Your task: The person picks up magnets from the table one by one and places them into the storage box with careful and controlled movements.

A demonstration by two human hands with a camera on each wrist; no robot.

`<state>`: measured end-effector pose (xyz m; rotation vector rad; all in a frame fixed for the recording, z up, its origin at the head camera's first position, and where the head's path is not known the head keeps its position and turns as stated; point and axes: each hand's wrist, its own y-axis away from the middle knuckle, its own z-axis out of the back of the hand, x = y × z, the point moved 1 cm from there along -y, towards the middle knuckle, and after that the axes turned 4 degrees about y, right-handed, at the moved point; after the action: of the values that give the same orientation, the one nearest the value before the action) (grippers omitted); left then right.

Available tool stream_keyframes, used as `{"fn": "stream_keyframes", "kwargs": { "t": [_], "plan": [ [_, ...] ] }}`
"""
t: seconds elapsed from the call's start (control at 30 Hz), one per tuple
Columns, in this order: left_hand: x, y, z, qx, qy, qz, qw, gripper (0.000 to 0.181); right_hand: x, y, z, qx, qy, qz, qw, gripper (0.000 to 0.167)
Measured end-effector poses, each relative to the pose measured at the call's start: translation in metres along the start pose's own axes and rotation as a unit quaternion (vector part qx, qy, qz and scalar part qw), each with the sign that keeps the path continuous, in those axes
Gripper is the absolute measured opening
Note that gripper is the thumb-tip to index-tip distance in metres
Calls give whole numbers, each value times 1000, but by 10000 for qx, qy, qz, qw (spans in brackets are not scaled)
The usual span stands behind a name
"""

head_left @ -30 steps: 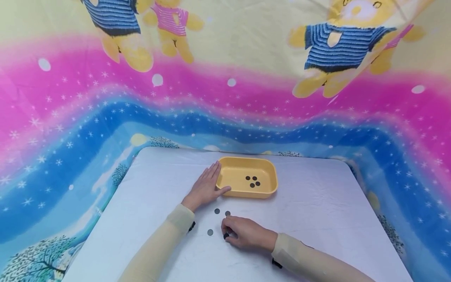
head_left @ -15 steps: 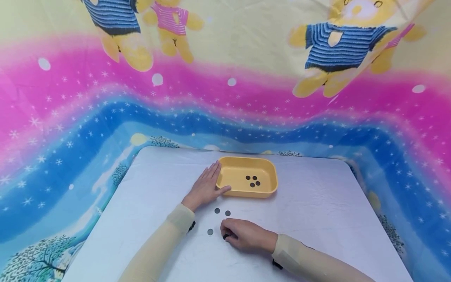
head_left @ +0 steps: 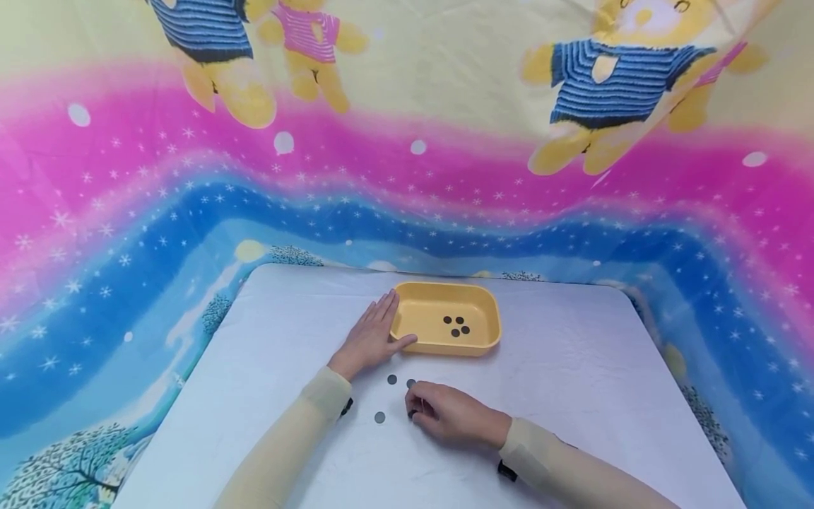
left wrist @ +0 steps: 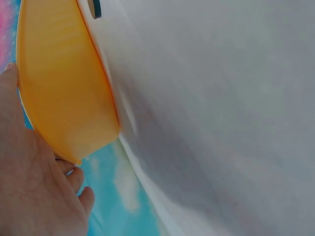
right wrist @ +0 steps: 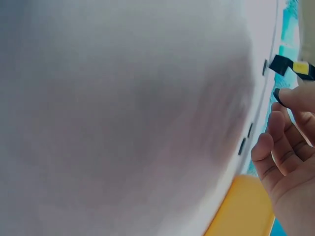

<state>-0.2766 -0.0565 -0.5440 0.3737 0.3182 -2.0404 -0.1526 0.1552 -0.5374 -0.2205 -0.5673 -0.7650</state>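
My left hand (head_left: 367, 341) rests against the left end of a yellow rectangular tub (head_left: 445, 350), its fingers straight along the end and the thumb over the front rim. Several small dark round discs lie inside, one being a disc (head_left: 455, 333). My right hand (head_left: 454, 416) pinches another black disc (right wrist: 278, 97) between thumb and forefinger, while its other fingers are loosely bent in the right wrist view. On the white table sit three more discs: one on the left (head_left: 379, 418), one farther back (head_left: 391, 379), and a third (head_left: 410, 383) partly hidden by the right hand.
A white-covered table (head_left: 559, 353) carries everything. Behind it hangs a patterned cloth (head_left: 407, 184) with bears and snowflakes. A black wrist strap (head_left: 506, 471) shows at the right sleeve.
My right hand has moved a little away from me and to the right with the pinched disc, now overlapping the nearest table disc. The left hand and the tub stay put.
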Motion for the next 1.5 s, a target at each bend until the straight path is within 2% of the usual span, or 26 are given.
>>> {"fn": "stream_keyframes", "kwargs": {
  "t": [0.23, 0.6, 0.8, 1.17, 1.5],
  "plan": [
    [1, -1, 1, 29, -41, -27, 10000, 110, -8, 0, 22, -439, -263, -89, 9987, 24],
    [-1, -2, 2, 40, -8, 26, 10000, 110, -26, 0, 67, -1369, -65, 79, 9905, 21],
    [-1, -3, 3, 43, -8, 24, 10000, 110, -37, -5, 84, -1702, -53, -111, 9853, 21],
    [-2, -4, 2, 64, -34, 57, 10000, 110, -65, -22, 99, -1872, -144, -507, 9809, 15],
    [0, -1, -1, 27, -58, -9, 10000, 110, -90, -36, 100, -1507, -337, -960, 9833, 10]
  ]
}}
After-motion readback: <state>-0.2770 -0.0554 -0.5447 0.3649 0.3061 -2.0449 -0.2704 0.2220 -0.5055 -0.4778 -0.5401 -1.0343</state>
